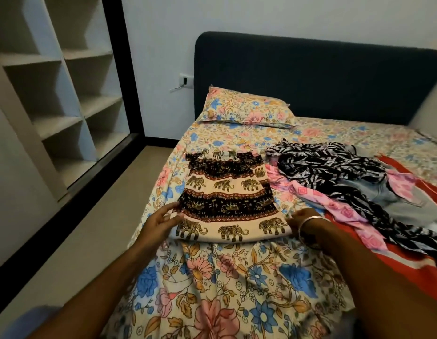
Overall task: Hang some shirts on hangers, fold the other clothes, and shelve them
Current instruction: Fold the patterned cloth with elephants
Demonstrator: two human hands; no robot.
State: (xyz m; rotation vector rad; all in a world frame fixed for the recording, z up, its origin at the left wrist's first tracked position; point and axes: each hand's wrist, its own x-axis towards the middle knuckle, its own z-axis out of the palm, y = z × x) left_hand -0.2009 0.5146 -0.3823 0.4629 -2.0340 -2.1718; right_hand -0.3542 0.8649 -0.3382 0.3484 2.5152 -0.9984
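At the far left stands a pale wardrobe [53, 94] with bare open shelves, framed by a dark sliding track that runs down to the beige floor [109, 204]. On the wall past it, a white socket [186, 81] sits just beside the dark headboard [310, 77]. The bed [224, 285] wears a floral sheet, and a matching pillow [246, 107] lies at its head. The left hand [161, 222] rests at the near left corner of the elephant-print garment [224, 199], fingers fairly straight and laid along the cloth edge, thumb on top (whether it truly pinches the hem cannot be told). That garment lies flat on the sheet in the middle of the bed's near side, banded in cream and black, its narrower end toward the pillow. The right hand [304, 220], with a pale bangle [310, 220] at the wrist, meets the garment's near right corner; its fingers are mostly hidden behind the hand, so their grip cannot be told. Further right lies a loose heap: a pink patterned cloth [334, 204], touching the elephant print's right edge, with a black-and-white leaf-print garment [329, 165] draped over it, a grey piece [393, 199] beside that, and a red cloth with white stripes [413, 255] underneath.
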